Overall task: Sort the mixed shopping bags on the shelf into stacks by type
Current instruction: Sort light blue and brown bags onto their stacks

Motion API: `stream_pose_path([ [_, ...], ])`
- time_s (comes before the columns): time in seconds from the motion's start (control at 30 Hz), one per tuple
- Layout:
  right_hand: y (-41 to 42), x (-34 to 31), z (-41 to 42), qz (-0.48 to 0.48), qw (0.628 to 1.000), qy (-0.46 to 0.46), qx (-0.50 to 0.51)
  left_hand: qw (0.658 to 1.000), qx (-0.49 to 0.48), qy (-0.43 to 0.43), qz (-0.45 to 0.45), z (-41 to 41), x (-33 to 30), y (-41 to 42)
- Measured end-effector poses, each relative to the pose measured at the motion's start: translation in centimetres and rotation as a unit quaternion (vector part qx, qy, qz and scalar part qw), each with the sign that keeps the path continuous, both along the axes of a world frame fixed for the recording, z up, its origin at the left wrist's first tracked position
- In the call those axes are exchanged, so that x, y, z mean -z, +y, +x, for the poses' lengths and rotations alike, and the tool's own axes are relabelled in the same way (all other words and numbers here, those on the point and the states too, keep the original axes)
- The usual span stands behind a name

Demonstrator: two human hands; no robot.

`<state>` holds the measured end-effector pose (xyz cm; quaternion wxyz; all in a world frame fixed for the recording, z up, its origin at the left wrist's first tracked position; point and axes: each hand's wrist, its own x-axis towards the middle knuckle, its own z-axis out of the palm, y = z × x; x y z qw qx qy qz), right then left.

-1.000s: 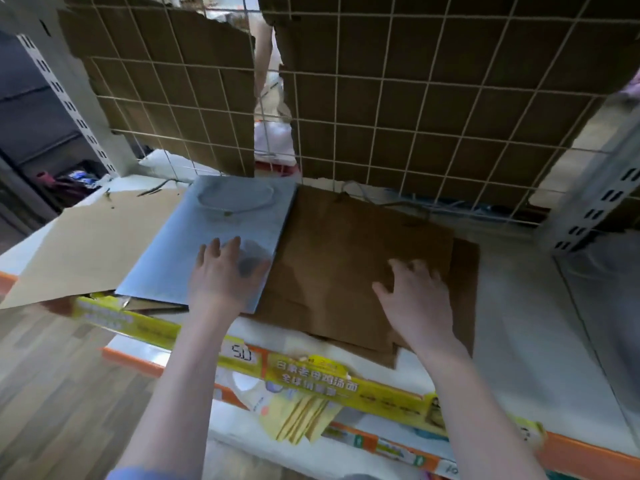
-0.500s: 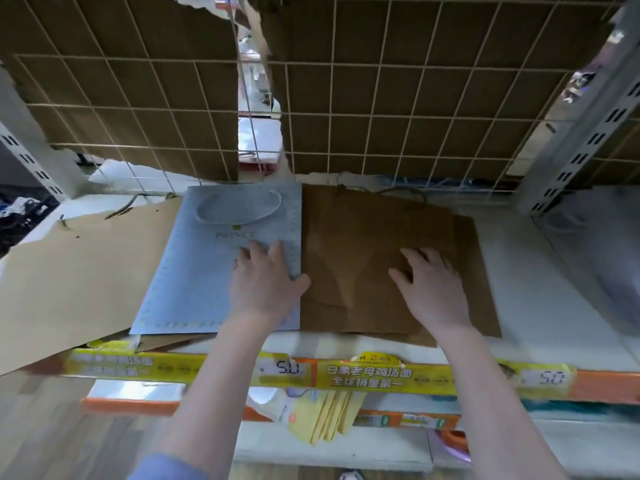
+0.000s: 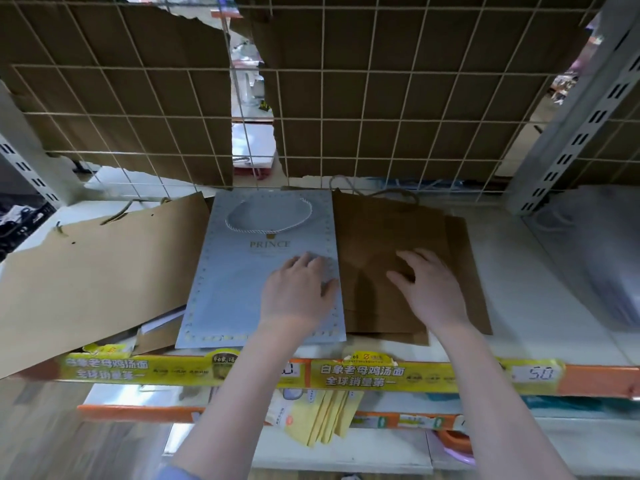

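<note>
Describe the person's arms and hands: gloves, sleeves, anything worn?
Both the left hand and the right hand are bare: no gloves, and no rings or watch that the frame shows. Both forearms are uncovered. A light blue fabric sleeve edge shows at the bottom of the left arm; the right arm shows no sleeve in view.

Shelf: white shelf board (image 3: 540,306), with a yellow and orange price strip (image 3: 363,374) along its front edge.
Left: a large light-brown paper bag (image 3: 93,282) lies flat, hanging over the front edge.
Middle: a pale blue bag (image 3: 235,289) marked PRINCE, white cord handle, lying partly on other paper.
Right of it: a stack of dark brown paper bags (image 3: 374,251), flat, just beside the blue one.
Far right: a clear plastic bag (image 3: 595,258), blurred.
</note>
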<state>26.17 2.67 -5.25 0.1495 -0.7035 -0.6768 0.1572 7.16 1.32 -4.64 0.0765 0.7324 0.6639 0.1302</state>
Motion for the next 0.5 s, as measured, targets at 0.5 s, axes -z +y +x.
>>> stream_pose_path([
  [0.5, 0.2, -0.2, 0.6, -0.026, 0.984, -0.049, 0.169, 0.948, -0.309, -0.05, -0.049, -5.0, 1.1, 0.7],
])
